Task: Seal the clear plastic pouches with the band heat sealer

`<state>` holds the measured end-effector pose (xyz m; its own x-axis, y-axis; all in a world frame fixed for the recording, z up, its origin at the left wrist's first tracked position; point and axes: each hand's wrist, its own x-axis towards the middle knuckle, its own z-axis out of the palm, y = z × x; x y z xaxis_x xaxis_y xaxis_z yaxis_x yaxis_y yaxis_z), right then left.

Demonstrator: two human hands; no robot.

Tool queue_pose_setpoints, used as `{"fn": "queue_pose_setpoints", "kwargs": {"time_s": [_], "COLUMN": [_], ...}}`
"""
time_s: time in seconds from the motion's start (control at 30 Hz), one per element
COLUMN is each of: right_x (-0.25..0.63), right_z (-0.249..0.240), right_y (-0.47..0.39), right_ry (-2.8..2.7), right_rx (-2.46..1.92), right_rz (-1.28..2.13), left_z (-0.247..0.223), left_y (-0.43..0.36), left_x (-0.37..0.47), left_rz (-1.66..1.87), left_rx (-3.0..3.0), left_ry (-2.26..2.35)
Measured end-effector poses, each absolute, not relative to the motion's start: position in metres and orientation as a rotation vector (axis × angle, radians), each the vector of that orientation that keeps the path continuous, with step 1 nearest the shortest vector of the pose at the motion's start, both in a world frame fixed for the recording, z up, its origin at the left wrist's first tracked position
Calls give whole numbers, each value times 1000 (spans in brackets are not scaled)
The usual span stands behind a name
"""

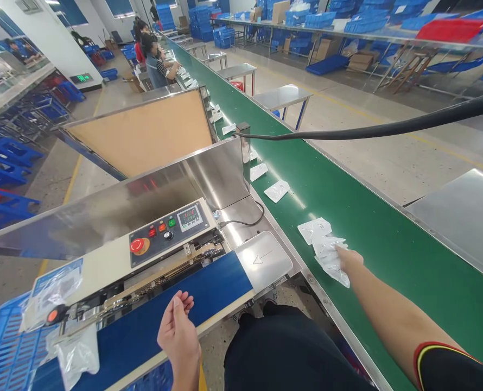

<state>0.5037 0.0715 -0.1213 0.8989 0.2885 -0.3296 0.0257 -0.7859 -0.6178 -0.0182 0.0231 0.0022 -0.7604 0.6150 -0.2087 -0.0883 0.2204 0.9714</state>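
On the green conveyor belt (pixel 372 222), my right hand (pixel 351 262) grips several white plastic bags (pixel 331 255) bunched together; its fingertips are partly hidden behind them. One more flat white bag (pixel 309 229) lies against the bunch. My left hand (pixel 179 332) hovers by the near edge of the blue belt (pixel 221 288) of a band sealing machine (pixel 166 233). Its fingers are curled in towards the thumb, with nothing visible in them. At the machine's far left end, a filled clear bag (pixel 77 355) hangs at the sealing track.
Further white bags (pixel 277 191) lie up the conveyor. A steel guard (pixel 184 179) stands behind the sealer, and a black cable (pixel 372 129) crosses above the belt. At lower left is a blue basket (pixel 9 347) with bags over it. Other people (pixel 156 62) sit farther along the line.
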Motion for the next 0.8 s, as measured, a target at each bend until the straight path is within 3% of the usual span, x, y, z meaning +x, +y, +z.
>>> {"fn": "queue_pose_setpoints", "kwargs": {"time_s": [0.13, 0.33, 0.57, 0.8], "right_x": [498, 441, 321, 286], "right_z": [-110, -30, 51, 58], "right_y": [63, 38, 58, 75], "right_ry": [-128, -793, -1577, -1507], "right_rx": [-2482, -2244, -1658, -1678], "right_rz": [489, 334, 893, 1212], "left_z": [0, 2, 20, 7], "left_y": [20, 27, 69, 62], "left_x": [-13, 25, 98, 73], "left_rz": [1511, 1227, 918, 1176], "left_rx": [562, 1020, 1382, 1182], "left_ry": [1940, 1756, 1264, 1377]}}
